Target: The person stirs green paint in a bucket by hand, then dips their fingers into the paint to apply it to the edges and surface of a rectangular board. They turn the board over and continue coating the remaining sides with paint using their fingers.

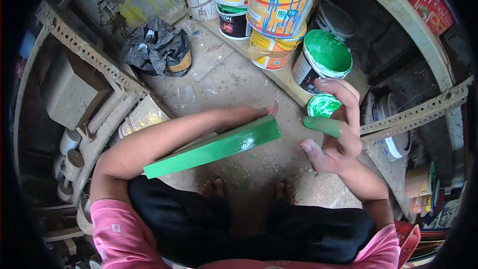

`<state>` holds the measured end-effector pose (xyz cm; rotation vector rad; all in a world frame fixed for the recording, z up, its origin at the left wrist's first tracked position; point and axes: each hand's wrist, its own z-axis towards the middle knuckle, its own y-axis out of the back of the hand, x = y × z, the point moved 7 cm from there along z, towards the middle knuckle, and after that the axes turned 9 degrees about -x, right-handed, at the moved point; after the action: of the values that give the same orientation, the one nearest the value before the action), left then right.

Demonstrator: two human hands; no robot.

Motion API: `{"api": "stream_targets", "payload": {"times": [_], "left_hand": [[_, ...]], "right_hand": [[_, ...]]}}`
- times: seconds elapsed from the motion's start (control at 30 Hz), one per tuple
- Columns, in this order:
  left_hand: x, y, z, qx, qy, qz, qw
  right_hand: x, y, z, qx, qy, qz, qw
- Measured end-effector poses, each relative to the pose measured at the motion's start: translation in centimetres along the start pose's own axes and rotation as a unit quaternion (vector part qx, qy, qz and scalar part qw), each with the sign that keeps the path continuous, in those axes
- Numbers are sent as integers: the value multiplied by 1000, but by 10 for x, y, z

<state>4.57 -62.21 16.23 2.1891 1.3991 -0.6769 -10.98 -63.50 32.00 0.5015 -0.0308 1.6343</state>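
A flat panel [214, 148], its long edge coated in wet, shiny green paint, is tilted across the space above my lap. My left hand [261, 111] grips it from the far side near its upper right end; most of that hand is hidden, with only some fingertips showing at the corner. My right hand [338, 127] is raised to the right of the panel, apart from it. Its fingers are bent and spread, with nothing between them, and one finger is covered in green paint. Just beyond the right hand is a small round container of green and white paint [322, 105].
An uncovered bucket [326, 52] with green paint inside stands beyond my right hand. Stacked paint buckets [281, 5] line a plank at the back. A crumpled black plastic bag [157, 47] lies on the floor. Perforated metal shelving bars [89, 45] rise at both sides.
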Motion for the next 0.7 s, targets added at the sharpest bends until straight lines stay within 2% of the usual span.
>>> {"api": "stream_targets", "payload": {"times": [0.03, 0.1, 0.13, 0.17, 0.23, 0.37, 0.47, 0.53, 0.57, 0.63, 0.67, 0.7], "left_hand": [[6, -1, 3, -3, 10, 7, 1000], [22, -2, 23, -20, -16, 21, 999], [32, -2, 38, -30, -39, -3, 999], [25, -4, 30, -27, -33, 5, 999], [19, -10, 7, 6, 100, -23, 995], [25, -10, 17, 36, 72, -46, 996], [19, -9, 6, -1, 126, -66, 990], [15, -9, 7, 21, 68, -82, 994], [17, -6, 9, 18, 70, -79, 994], [12, -6, 16, 67, 0, 22, 998], [16, -5, 18, 66, 1, 25, 998], [15, -4, 19, 66, -63, 75, 993]], "right_hand": [[0, 1, 0, -10, -6, 3, 1000], [1, -3, -2, 17, -12, 15, 1000], [3, -4, -2, 65, -7, 0, 998], [3, -3, -1, 57, -13, -3, 998], [6, -8, -2, 82, 0, 3, 997], [7, -8, -3, 75, 7, 0, 997], [9, -10, -5, 74, 2, -3, 997], [10, -12, -6, 68, -6, 2, 998], [10, -13, -6, 64, -7, 3, 998], [12, -13, -7, 58, 2, 7, 998], [12, -12, -6, 55, 2, 6, 998], [13, -12, -5, 57, 6, 8, 998]]}}
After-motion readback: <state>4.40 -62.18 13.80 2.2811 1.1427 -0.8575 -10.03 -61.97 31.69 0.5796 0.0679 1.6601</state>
